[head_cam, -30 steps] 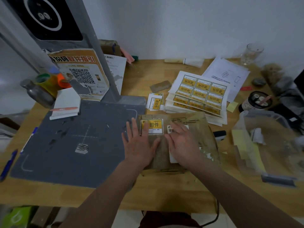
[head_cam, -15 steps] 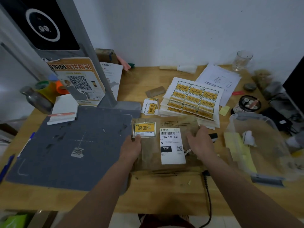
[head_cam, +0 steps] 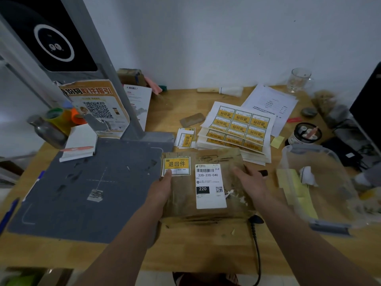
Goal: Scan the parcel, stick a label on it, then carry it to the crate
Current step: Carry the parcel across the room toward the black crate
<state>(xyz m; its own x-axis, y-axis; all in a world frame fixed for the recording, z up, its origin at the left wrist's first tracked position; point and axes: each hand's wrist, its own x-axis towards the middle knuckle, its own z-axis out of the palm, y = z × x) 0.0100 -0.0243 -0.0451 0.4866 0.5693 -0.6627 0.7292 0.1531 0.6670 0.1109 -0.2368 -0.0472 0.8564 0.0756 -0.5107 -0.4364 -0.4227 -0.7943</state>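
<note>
The flat brown paper-wrapped parcel (head_cam: 206, 182) lies on the wooden table (head_cam: 195, 248), just right of the grey scanning mat (head_cam: 88, 188), its left edge at the mat's right border. Two labels are on its upper face: a yellow-and-white label with black characters (head_cam: 176, 166) at the far-left corner, and a white shipping label with barcode, "220-220-C40" and a black "220" block (head_cam: 209, 186) at centre.

The left hand (head_cam: 160, 189) grips the parcel's left edge, thumb tip resting on the near-left corner of the yellow label; the fingers are hidden under the parcel. The right hand (head_cam: 250, 182) lies on the parcel's right side, fingers spread over the top and edge. Whether its fingertips curl beneath cannot be determined.

Torn white paper remnants show on the wrapping between the shipping label and the right hand.

A stack of yellow label sheets (head_cam: 237, 129) lies beyond the parcel; the near edge of the stack is covered by the parcel's far edge. The clear plastic crate (head_cam: 317, 182) stands to the right of the parcel, near the right hand; its contents are blurred and its right side is indistinct. A small black object (head_cam: 263, 172) is partly hidden behind the right hand. A black cable (head_cam: 256, 244) runs from under the parcel's near-right corner off the table's front edge.
</note>
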